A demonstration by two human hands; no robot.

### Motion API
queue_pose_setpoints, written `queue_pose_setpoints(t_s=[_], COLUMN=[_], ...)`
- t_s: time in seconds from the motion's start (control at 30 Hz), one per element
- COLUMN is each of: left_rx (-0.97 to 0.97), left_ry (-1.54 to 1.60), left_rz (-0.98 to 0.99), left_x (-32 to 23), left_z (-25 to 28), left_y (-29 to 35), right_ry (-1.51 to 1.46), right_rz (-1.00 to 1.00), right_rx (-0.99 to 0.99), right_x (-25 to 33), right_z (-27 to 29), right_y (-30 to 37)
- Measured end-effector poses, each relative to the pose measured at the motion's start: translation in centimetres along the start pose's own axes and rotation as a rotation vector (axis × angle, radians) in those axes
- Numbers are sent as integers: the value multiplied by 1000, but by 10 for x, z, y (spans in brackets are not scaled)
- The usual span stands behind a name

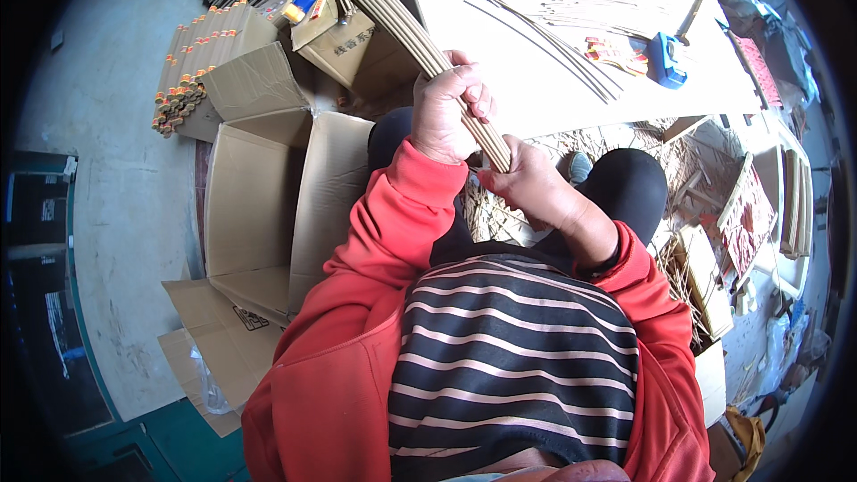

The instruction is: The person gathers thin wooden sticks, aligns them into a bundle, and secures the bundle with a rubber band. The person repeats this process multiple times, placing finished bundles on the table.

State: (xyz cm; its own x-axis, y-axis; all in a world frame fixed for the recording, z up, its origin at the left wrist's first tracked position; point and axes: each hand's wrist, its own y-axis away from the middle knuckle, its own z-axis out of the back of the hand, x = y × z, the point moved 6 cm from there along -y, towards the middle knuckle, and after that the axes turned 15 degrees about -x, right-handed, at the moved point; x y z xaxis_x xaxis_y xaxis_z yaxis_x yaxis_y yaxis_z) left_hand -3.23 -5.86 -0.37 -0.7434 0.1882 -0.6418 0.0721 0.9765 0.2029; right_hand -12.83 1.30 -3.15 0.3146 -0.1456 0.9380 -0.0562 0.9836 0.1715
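A bundle of thin brown incense sticks [402,29] slants across in front of me, its far end up and to the left. My left hand [449,114] is closed around the middle of the bundle, fingers curled over it. Lower down, my right hand [534,182] grips the near end, with the stick tips showing beside the thumb. The bundle is held off the white table [536,112], near its front left corner. On the table lie loose sticks [553,40], red-and-yellow paper labels [618,55] and a blue plastic object [668,60] whose kind I cannot make out.
An open cardboard box [254,187] stands to my left. Beyond it are stacked banded stick bundles [201,58] and another carton [357,49] with a blue-and-yellow packet [305,0] on it. Scattered stick pieces [625,138] cover the floor under the table and to the right of my knees.
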Motion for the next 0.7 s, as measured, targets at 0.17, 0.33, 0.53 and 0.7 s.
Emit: queue_pose_setpoints(t_s=[0.17,0.33,0.53,0.7], left_rx=[98,193,-25,49], left_ry=[38,24,-31,-17], left_rz=[31,32,-46,69], left_x=[-8,-11,-9,-9], left_z=[-4,-7,0,1], left_y=[0,1,-4,-6], right_ry=[-427,-274,258,-131], right_rz=[-258,-240,308,-160], right_rx=[275,279,-225,156], right_x=[-7,-9,-21,-2], right_z=[-13,-14,-5,-10], right_y=[8,10,-7,7])
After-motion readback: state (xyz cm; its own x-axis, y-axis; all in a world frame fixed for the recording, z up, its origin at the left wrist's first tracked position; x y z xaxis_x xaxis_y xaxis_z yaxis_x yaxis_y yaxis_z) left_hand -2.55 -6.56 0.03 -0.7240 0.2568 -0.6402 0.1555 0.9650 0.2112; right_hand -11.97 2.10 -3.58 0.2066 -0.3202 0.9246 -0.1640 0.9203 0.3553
